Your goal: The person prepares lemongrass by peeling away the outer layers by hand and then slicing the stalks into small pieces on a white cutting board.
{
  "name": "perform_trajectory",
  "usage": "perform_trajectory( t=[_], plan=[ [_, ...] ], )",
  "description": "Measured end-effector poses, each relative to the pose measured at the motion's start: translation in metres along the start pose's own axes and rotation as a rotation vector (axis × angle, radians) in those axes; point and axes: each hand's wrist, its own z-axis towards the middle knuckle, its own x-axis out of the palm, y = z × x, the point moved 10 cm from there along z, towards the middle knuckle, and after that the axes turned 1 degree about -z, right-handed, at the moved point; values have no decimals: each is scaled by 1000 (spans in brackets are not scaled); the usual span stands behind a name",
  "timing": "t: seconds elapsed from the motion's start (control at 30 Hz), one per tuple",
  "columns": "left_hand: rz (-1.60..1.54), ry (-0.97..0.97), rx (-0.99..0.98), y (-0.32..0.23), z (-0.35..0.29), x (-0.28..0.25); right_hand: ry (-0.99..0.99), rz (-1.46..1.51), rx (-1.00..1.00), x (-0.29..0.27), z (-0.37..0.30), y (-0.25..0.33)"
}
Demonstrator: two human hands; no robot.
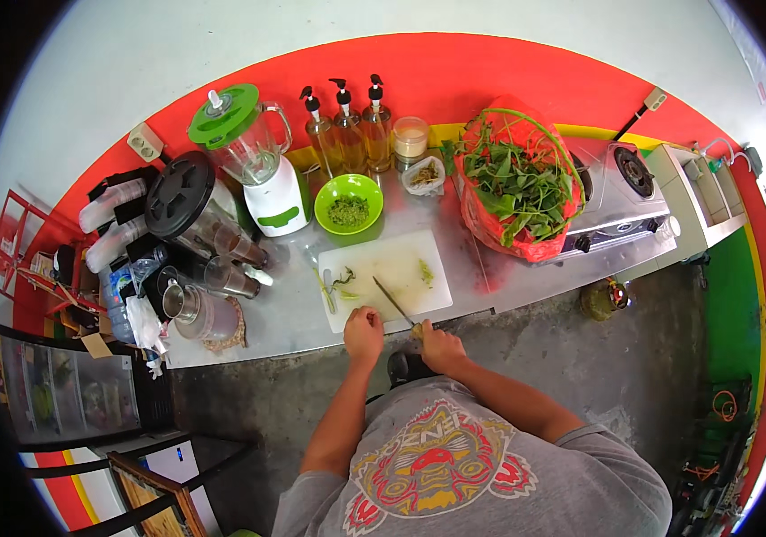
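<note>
Green bowl [349,204] far of the white cutting board [396,268] holds chopped greens; red bag [519,183] at right brims with leaves. My right hand [441,345] grips the knife [393,301], left hand [363,329] curled at the board's near edge, steel counter [526,279] over grey floor.

A long grey surface [490,277] runs along a red and white wall. On it lie a white cutting board [383,268], a green bowl [348,202] of chopped greens, a blender with a green lid [253,157], three pump bottles [347,134], a red bag of leafy greens [517,183], a two-burner stove [620,192] and several cups [222,259] at the left.
</note>
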Motion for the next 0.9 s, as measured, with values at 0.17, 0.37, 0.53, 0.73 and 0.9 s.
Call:
perform_trajectory(
  t=[0.17,0.37,0.53,0.73,0.9],
  plan=[
    [-78,-13,-81,18,-18,-12,-69,78,88,-15,2,-39],
    [-123,-1,-180,21,-14,-26,-119,155,44,-32,13,-49],
    [-62,77,-178,17,-17,-14,-36,155,-6,-15,8,-48],
    [-102,-6,-225,23,-27,-32,-69,238,107,-26,14,-68],
    [-183,-122,-299,55,-47,-65,-51,271,-35,-13,13,-50]
  ],
)
